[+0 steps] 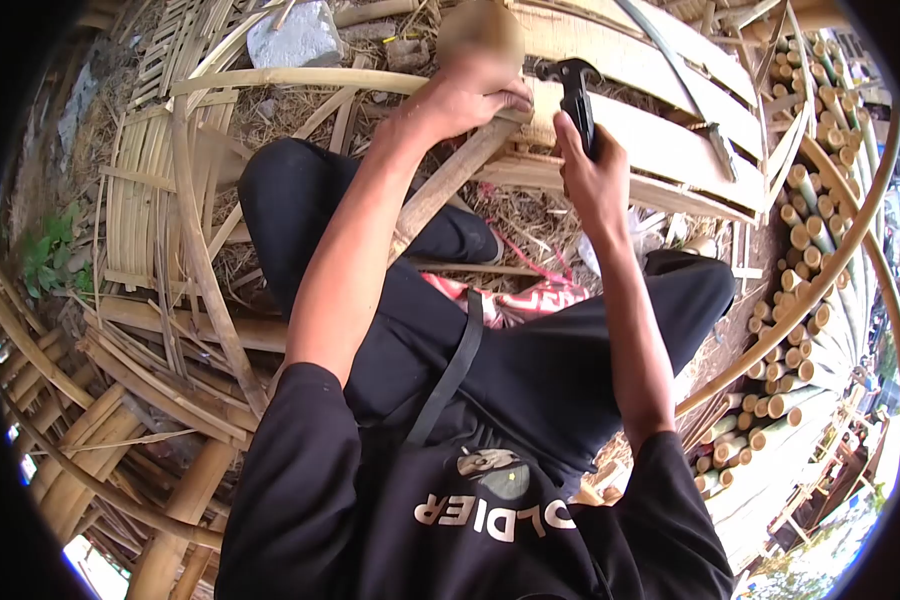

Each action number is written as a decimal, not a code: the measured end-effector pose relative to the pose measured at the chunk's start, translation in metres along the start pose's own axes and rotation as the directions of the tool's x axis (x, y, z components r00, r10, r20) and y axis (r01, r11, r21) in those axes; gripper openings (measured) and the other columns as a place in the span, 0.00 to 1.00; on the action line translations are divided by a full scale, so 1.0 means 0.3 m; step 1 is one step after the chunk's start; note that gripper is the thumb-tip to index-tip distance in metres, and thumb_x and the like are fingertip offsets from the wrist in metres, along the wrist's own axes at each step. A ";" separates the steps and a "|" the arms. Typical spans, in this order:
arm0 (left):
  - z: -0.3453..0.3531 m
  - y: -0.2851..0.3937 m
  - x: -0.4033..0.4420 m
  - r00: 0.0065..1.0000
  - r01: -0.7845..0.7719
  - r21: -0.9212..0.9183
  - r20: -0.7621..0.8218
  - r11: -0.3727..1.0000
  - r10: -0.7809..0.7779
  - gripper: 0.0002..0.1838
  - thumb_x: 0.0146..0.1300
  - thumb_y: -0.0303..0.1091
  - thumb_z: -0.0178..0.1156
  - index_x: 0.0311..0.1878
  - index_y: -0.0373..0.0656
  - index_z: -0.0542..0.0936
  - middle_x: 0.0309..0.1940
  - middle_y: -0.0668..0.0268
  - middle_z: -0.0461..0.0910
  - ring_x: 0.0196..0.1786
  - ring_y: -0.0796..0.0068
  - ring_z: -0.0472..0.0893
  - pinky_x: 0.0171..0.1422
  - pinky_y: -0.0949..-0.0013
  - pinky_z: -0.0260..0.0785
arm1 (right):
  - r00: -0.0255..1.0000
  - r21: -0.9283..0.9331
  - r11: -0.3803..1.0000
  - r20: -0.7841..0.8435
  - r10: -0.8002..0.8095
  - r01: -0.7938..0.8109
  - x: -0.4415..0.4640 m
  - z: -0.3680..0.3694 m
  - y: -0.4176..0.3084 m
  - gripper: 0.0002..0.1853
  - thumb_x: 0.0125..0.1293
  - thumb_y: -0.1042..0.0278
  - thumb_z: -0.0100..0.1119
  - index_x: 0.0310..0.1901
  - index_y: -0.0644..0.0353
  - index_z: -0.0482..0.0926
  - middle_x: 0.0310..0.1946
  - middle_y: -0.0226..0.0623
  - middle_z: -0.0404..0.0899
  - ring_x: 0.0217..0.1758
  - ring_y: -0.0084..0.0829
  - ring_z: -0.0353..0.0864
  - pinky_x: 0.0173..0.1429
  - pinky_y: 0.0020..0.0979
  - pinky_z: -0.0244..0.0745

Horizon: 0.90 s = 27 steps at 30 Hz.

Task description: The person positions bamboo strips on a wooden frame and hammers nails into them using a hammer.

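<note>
Hammer (576,103) firm in right hand (596,182), clear gap to left hand (460,102) at pole end (494,140), hold unclear

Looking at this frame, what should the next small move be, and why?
Probably ease the left hand back a little before any strike: it sits by the end of the bamboo pole, close to the hammer that the right hand grips.
</note>
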<state>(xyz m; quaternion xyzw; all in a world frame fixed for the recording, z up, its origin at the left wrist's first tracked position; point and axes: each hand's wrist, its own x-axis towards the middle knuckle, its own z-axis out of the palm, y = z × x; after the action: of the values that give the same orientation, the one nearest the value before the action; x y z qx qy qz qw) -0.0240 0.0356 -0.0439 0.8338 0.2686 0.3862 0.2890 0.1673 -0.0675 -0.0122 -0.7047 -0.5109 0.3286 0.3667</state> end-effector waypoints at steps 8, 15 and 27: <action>-0.009 0.002 -0.006 1.000 0.008 -0.012 0.021 1.000 -0.008 0.07 0.59 0.26 0.70 0.41 0.43 0.89 0.34 0.60 0.87 0.39 0.61 0.87 0.46 0.63 0.78 | 0.996 -0.070 0.995 -0.052 -0.071 0.067 -0.036 0.000 -0.112 0.21 0.69 0.54 0.69 0.32 0.67 0.78 0.19 0.32 0.73 0.24 0.20 0.67 0.30 0.29 0.67; -0.018 0.030 0.006 0.997 0.073 -0.097 0.036 0.993 -0.070 0.12 0.55 0.18 0.65 0.41 0.40 0.89 0.38 0.56 0.87 0.42 0.58 0.87 0.49 0.61 0.79 | 0.999 0.169 0.986 -0.037 -0.004 0.010 0.061 0.074 0.005 0.24 0.61 0.49 0.77 0.30 0.63 0.76 0.22 0.20 0.68 0.25 0.16 0.63 0.27 0.25 0.61; -0.027 0.044 0.010 0.998 0.051 -0.101 0.033 0.994 -0.048 0.11 0.55 0.21 0.70 0.43 0.40 0.88 0.38 0.56 0.86 0.44 0.57 0.85 0.51 0.60 0.77 | 0.987 0.247 0.956 0.078 0.144 -0.159 0.073 0.065 -0.010 0.17 0.67 0.54 0.72 0.33 0.60 0.82 0.20 0.23 0.77 0.15 0.12 0.63 0.18 0.22 0.53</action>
<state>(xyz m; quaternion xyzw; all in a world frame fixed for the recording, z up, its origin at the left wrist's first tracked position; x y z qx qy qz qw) -0.0259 0.0306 -0.0290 0.8169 0.2648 0.3794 0.3444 0.1555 -0.0422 -0.0217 -0.6794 -0.4202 0.4385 0.4118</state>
